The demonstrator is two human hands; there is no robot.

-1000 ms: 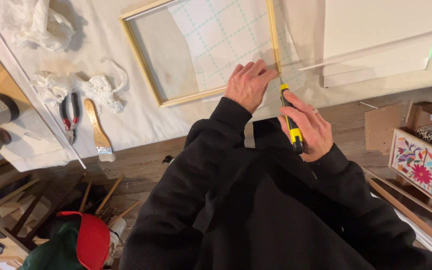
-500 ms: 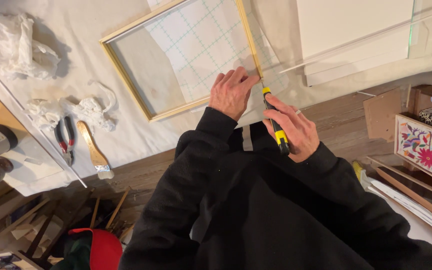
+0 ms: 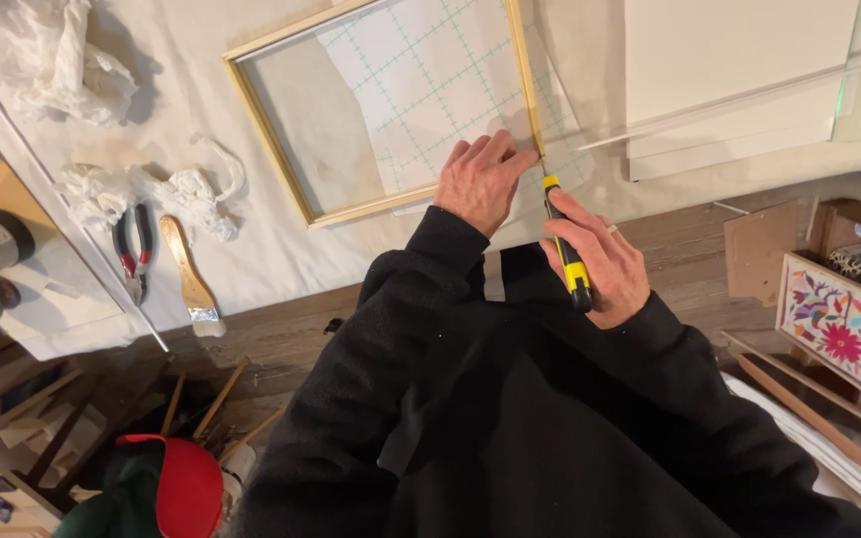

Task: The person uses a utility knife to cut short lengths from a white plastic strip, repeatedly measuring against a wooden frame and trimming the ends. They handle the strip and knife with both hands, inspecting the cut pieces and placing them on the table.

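Presently, the pale rectangular wooden picture frame [image 3: 271, 134] lies flat on the white cloth-covered table [image 3: 281, 254], slightly left of centre, with a white sheet printed with a green grid [image 3: 430, 70] showing through its opening. You appear to be working the frame's near right corner with a tool; the step in hand reads as prising or scoring along the inner edge there. In my judgement, the next move calls for a firm brace on the frame and a short, controlled stroke, so the tip does not skid onto the grid sheet.

Your left hand [image 3: 480, 179] lies spread and mostly flat, fingers pressed on that near right corner, pinning it down and gripping nothing. Your right hand [image 3: 595, 259] is clenched around the yellow-and-black handled screwdriver-like tool [image 3: 565, 244], whose thin metal tip meets the frame just beside your left fingertips.

Further out: red-handled pliers [image 3: 132, 249] and a wooden-handled flat scraper [image 3: 191, 284] lie on the cloth to the left, near crumpled white rags [image 3: 142, 189]. A clear glass pane [image 3: 849, 75] rests over white boards at far right. A box with a bright flower-embroidered panel [image 3: 839, 334] stands at right.
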